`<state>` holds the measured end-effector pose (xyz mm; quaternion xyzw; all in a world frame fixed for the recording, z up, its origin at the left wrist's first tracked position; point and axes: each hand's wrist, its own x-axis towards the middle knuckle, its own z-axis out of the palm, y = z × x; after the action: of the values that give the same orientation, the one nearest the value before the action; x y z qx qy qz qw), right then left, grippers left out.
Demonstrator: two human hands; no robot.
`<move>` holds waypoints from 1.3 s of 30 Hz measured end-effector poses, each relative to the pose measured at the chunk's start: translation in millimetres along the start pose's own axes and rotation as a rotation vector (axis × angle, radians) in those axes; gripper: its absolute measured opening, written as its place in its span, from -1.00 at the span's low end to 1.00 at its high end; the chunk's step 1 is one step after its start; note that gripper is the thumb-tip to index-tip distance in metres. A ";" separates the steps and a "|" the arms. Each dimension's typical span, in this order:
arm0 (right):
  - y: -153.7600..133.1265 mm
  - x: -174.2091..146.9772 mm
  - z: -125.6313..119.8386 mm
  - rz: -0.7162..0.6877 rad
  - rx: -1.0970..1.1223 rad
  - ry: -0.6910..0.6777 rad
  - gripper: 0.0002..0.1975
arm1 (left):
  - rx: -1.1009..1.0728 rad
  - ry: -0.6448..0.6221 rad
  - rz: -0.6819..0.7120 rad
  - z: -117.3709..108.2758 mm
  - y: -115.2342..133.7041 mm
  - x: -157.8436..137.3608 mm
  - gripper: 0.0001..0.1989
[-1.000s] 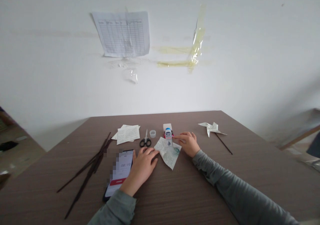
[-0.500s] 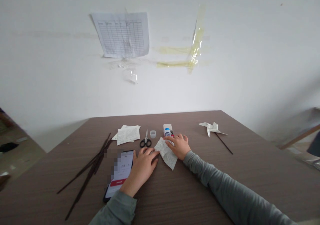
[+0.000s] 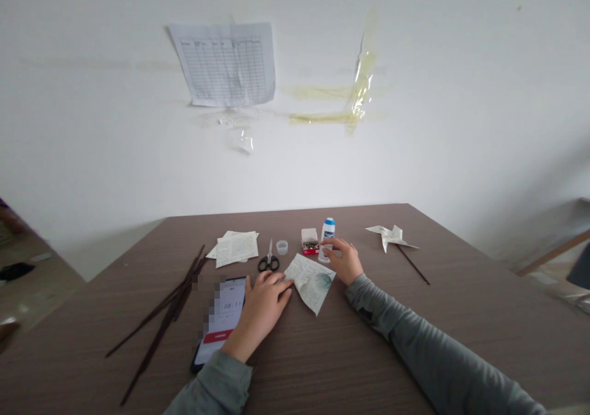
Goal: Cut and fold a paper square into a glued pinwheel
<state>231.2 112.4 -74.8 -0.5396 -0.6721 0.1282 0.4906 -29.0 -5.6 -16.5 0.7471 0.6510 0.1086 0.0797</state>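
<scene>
A white glue bottle [image 3: 329, 233] with a blue cap stands upright, and the fingers of my right hand [image 3: 346, 262] are closed around its lower part. In front of it lies a creased piece of printed paper [image 3: 308, 280], its left edge under the fingertips of my left hand [image 3: 267, 295]. That left hand rests flat with its fingers apart, its wrist over the side of a phone [image 3: 224, 316] with a timer on its screen. Beside the bottle is a small open box [image 3: 310, 247] of metal pins or tacks.
Black-handled scissors [image 3: 268, 260] and a small clear cup [image 3: 282, 247] lie beyond my left hand. Farther left are stacked printed papers [image 3: 237, 248] and thin dark sticks [image 3: 170, 304]. A paper pinwheel [image 3: 391, 237] on a stick lies right. A wall [image 3: 295, 181] borders the table's back.
My right hand has moved right with the glue bottle, off the paper and from in front of the box. The paper's right part and the box now show. My left hand has barely moved.
</scene>
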 end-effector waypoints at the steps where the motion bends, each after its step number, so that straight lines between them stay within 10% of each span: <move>1: -1.1 0.9 -1.5 0.062 0.019 0.005 -0.91 | -0.003 0.006 -0.002 0.4 -0.6 0.4 -0.51; 13: 2.6 6.0 -7.7 0.223 0.168 0.008 -0.50 | -0.011 0.044 0.001 0.3 -9.0 5.1 -0.46; 29: -14.8 37.0 -19.4 0.189 0.323 -0.106 -0.67 | 0.023 -0.008 -0.059 -4.4 -3.1 3.3 -0.44; 39: -55.3 77.7 23.4 0.073 0.287 -0.233 -0.74 | 0.009 0.002 -0.045 -4.6 -8.8 2.6 -0.55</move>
<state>184.3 165.6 -6.9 -0.4696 -0.6790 0.3021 0.4766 -38.3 -1.9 -14.2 0.7326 0.6680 0.1047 0.0783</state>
